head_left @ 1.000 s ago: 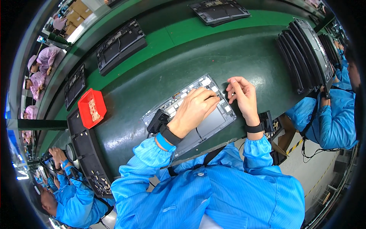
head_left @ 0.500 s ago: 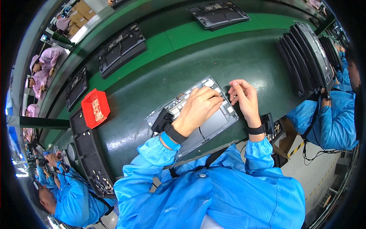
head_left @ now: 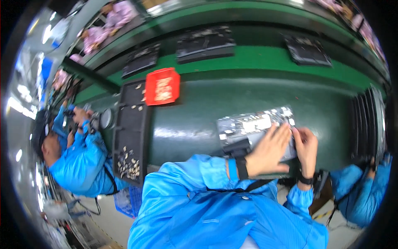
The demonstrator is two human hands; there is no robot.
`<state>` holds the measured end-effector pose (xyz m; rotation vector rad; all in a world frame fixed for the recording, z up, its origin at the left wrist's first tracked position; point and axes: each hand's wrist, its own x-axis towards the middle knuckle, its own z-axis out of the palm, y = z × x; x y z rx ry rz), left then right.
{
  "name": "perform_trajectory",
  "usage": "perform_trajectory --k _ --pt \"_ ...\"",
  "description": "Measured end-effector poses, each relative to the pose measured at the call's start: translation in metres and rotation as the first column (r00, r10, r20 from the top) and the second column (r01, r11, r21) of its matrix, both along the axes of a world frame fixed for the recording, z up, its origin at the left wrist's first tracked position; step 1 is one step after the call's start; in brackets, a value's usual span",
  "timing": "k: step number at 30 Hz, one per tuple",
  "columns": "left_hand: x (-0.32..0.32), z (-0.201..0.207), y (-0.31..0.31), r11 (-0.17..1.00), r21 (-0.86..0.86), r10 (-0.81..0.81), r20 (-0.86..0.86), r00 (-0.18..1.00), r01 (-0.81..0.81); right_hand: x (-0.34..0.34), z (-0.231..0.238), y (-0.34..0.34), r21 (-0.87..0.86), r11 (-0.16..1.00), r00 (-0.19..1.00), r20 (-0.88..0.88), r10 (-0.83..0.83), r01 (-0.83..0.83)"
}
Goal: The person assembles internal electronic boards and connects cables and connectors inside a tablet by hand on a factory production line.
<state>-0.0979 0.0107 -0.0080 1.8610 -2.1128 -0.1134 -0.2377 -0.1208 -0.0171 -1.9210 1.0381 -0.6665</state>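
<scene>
An opened tablet (head_left: pixel 232 128) lies on the green bench before me, small parts and a pale board exposed along its far side. My left hand (head_left: pixel 269 151) rests flat over its right half, fingers stretched out and pressed near the far right corner. By the tablet's right edge is my right hand (head_left: pixel 306 151), its fingers curled and the thumb up against them; motion blur hides whatever they may hold. Dark bands circle both wrists, and a black device on the left wrist covers part of the tablet.
A red bin (head_left: pixel 163 86) of small pale pieces sits on the far end of a black tray (head_left: pixel 132 118), left. Several opened tablets, one a stack (head_left: pixel 205 45), line the green strip behind. More tablets (head_left: pixel 367 124) stand upright at right. Co-workers in blue (head_left: pixel 83 164) flank me.
My view has swung left, so the bench appears shifted right. My left hand has gone from a pinch to flat, outstretched fingers. The right hand has come to the tablet's edge.
</scene>
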Motion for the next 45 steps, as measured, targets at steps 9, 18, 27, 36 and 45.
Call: perform_trajectory --k 9,18,27,36,45 --pt "-0.01 -0.003 0.019 0.973 -0.142 0.176 -0.041 0.983 -0.18 0.013 0.003 0.026 -0.445 0.895 0.919 -0.361 -0.161 -0.018" --pt "-0.011 -0.023 0.011 0.985 -0.108 0.13 -0.061 0.99 -0.136 0.021 0.013 0.02 -0.303 0.95 0.939 -0.298 -0.173 0.079" --pt "0.004 0.006 0.027 0.986 -0.148 0.048 -0.199 0.979 -0.079 0.013 0.029 0.005 0.461 0.871 0.98 0.17 0.101 -0.169" --pt "0.288 0.117 -0.037 0.704 -0.141 0.667 -0.207 0.716 -0.696 -0.011 -0.004 -0.056 0.488 0.87 0.903 0.341 -0.262 0.068" --pt "0.518 -0.006 -0.033 0.123 0.274 0.96 0.212 0.184 -0.954 -0.017 -0.009 -0.042 0.523 0.852 0.843 0.461 -0.278 -0.005"
